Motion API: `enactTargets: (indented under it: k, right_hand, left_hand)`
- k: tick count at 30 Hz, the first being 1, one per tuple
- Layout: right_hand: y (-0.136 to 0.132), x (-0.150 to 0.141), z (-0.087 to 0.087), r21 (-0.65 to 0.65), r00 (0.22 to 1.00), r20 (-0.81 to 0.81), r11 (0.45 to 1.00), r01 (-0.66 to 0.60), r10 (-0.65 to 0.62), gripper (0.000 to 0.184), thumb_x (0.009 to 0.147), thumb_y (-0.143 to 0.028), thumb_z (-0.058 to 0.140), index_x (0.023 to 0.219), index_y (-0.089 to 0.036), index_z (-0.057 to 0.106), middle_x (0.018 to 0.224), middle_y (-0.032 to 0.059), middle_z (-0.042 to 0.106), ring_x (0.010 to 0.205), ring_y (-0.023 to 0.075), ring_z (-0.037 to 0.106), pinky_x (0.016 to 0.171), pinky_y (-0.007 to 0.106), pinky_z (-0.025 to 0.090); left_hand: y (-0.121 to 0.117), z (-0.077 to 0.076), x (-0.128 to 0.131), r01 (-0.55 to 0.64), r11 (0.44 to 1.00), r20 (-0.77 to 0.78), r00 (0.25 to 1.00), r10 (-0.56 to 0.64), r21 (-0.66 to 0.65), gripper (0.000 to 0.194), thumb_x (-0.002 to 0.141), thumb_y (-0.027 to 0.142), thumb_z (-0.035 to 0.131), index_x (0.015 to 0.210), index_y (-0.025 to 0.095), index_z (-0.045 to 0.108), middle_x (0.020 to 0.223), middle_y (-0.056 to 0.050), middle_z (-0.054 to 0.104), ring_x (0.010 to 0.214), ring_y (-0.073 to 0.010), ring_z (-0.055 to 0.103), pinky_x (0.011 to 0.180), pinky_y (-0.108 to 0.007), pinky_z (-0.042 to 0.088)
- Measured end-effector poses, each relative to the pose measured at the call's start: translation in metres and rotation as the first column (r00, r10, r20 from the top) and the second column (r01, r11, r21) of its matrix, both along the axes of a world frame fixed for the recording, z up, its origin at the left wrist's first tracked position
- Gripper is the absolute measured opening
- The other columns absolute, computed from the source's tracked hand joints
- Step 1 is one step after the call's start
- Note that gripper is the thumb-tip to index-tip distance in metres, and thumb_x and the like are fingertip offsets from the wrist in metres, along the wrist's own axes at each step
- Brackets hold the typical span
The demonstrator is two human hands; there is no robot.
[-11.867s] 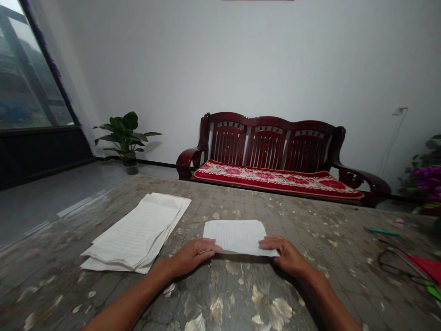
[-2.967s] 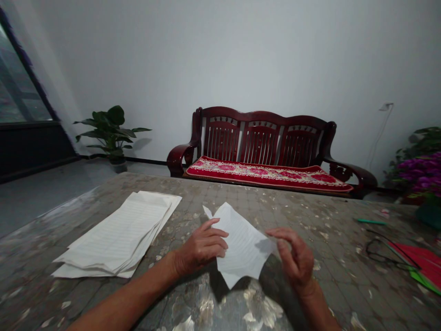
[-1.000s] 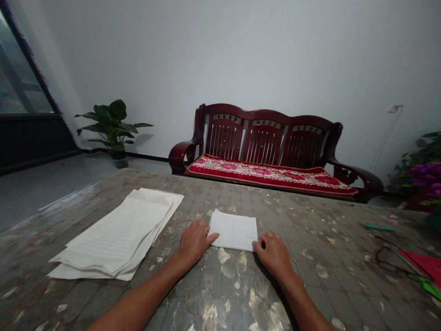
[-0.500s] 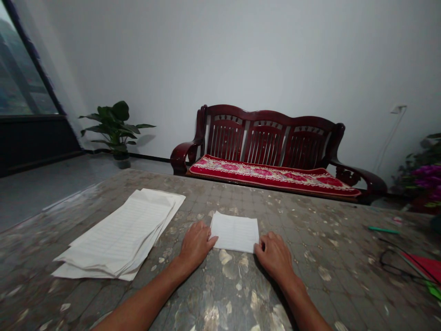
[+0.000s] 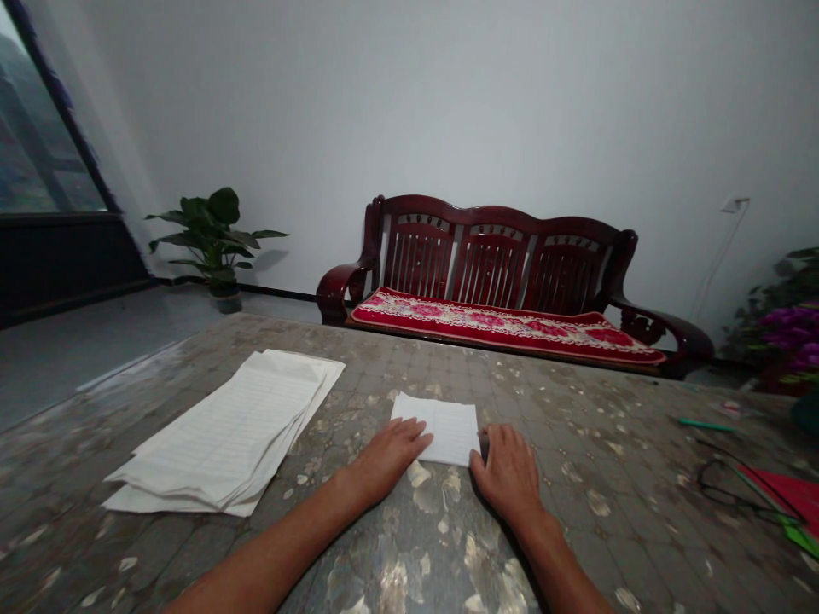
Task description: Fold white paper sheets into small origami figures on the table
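Observation:
A small folded sheet of white lined paper lies on the patterned tabletop in front of me. My left hand rests flat over the paper's left part, fingers stretched out, covering its lower left corner. At the right edge of the paper is my right hand, its thumb by the lower right corner and its fingers bent down to the table, with a gap between thumb and forefinger. A pile of larger lined sheets lies to the left, untouched by either hand.
The table has a grey floral cover. To the right lie a green pen, black-framed glasses and a red item. Beyond stand a wooden bench with a red cushion, and a potted plant.
My left hand has moved right from the paper's left edge onto its surface and flattened. My right hand stays by the right edge, its fingers a little straighter.

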State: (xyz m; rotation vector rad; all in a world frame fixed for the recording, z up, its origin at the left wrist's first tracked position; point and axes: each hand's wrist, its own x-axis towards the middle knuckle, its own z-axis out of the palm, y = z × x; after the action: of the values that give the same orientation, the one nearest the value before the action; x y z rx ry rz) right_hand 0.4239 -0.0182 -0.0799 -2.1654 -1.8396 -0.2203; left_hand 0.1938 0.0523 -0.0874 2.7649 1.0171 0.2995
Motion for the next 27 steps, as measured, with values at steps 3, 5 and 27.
enactTargets:
  k: [3,5,27]
  right_hand:
    - [0.0,-0.001,-0.001,0.027,0.997,0.011,0.996,-0.082,0.082,0.031,0.083,-0.024,0.054,0.113,-0.022,0.061,0.114,0.0095,0.06,0.105,0.0262,0.05,0.088,0.035,0.033]
    - [0.0,-0.001,-0.001,0.039,0.989,0.013,0.988,-0.148,0.148,0.028,0.084,-0.021,0.052,0.11,-0.024,0.062,0.113,0.0077,0.061,0.106,0.025,0.05,0.092,0.035,0.032]
    - [0.048,-0.067,-0.005,0.075,0.637,-0.732,0.957,-0.28,0.243,0.075,0.097,-0.061,0.01,0.15,-0.013,0.033,0.153,0.0107,0.037,0.141,0.0197,0.035,0.115,0.034,0.03]
  left_hand:
    - [-0.004,0.005,0.02,-0.154,0.987,0.03,0.987,0.155,-0.042,0.024,0.096,0.017,0.042,0.109,0.018,0.063,0.117,-0.009,0.065,0.114,-0.0213,0.057,0.102,-0.036,0.043]
    - [-0.007,0.007,0.036,-0.289,0.957,0.034,0.957,0.289,-0.005,0.016,0.093,0.022,0.051,0.103,0.014,0.061,0.109,-0.012,0.063,0.107,-0.0241,0.059,0.095,-0.038,0.047]
    - [-0.003,-0.018,0.052,-0.354,0.935,-0.087,0.932,0.352,-0.014,0.064,0.091,0.042,0.044,0.151,0.022,0.033,0.161,-0.014,0.019,0.148,-0.0361,0.009,0.117,-0.059,0.005]
